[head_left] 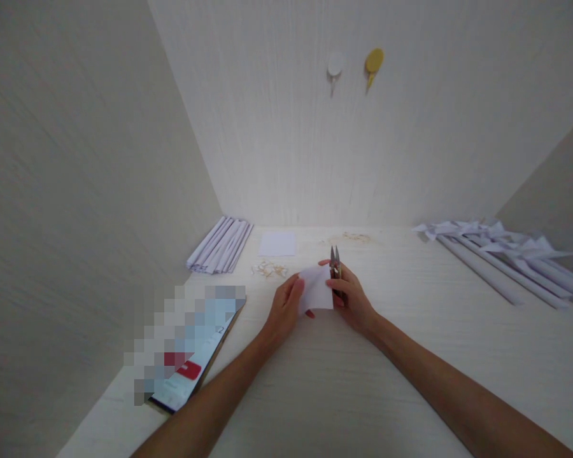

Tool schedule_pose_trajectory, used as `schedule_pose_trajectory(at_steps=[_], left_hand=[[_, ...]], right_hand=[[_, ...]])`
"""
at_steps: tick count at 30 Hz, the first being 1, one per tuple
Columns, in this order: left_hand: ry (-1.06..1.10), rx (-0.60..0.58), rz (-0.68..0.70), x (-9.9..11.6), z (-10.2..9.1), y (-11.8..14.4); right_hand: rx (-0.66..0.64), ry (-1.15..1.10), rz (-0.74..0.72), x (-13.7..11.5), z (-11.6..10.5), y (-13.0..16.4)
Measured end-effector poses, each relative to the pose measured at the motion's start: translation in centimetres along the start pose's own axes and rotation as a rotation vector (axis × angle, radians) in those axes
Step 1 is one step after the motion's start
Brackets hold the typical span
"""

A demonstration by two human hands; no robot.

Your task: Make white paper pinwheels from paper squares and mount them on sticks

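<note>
The paper square (316, 288) pinched between the left hand (282, 313) and right hand (352, 300) was plain matt white, and the snips (335, 259) in the right hand had shiny metal blades. The tabletop (363, 381) looked like pale wood-grain laminate, smooth with a soft sheen, same as the walls (291, 140). Rolled paper sticks (221, 245) at the back left corner were matt too, and the tablet (191, 356) by the left edge was glossy.

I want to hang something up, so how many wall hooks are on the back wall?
2. A white hook and a yellow hook sit side by side high on the back wall, white on the left. None seems hidden.
</note>
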State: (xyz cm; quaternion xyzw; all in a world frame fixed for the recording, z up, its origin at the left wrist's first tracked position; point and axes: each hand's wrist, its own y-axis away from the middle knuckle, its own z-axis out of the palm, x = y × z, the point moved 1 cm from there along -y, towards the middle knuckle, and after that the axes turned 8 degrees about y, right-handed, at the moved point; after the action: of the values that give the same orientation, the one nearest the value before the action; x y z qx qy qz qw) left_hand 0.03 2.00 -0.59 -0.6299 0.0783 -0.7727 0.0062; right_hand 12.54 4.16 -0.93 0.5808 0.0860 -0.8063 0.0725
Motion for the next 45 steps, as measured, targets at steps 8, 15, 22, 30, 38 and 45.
schedule_pose_trajectory(at_steps=[8, 15, 22, 30, 38, 45], left_hand=[[0.141, 0.171, -0.035, -0.6, -0.9, -0.5], [0.156, 0.125, -0.168, -0.3, -0.6, -0.4], [0.188, 0.131, -0.21, -0.6, -0.6, -0.6], [-0.008, 0.177, -0.165, -0.6, -0.8, -0.6], [0.097, 0.271, -0.068, -0.9, -1.7, -1.2], [0.389, 0.221, -0.061, -0.4, -1.3, -1.1]], right_hand=[[0.11, -0.03, 0.056, 0.3, 0.0, -0.3], [0.113, -0.063, 0.135, 0.0, 0.2, -0.1], [0.21, -0.1, 0.129, 0.0, -0.2, -0.3], [0.117, -0.1, 0.136, -0.3, -0.3, -0.3], [0.165, -0.19, 0.102, -0.1, -1.0, -0.6], [0.197, -0.263, 0.029, -0.1, -1.1, -0.7]])
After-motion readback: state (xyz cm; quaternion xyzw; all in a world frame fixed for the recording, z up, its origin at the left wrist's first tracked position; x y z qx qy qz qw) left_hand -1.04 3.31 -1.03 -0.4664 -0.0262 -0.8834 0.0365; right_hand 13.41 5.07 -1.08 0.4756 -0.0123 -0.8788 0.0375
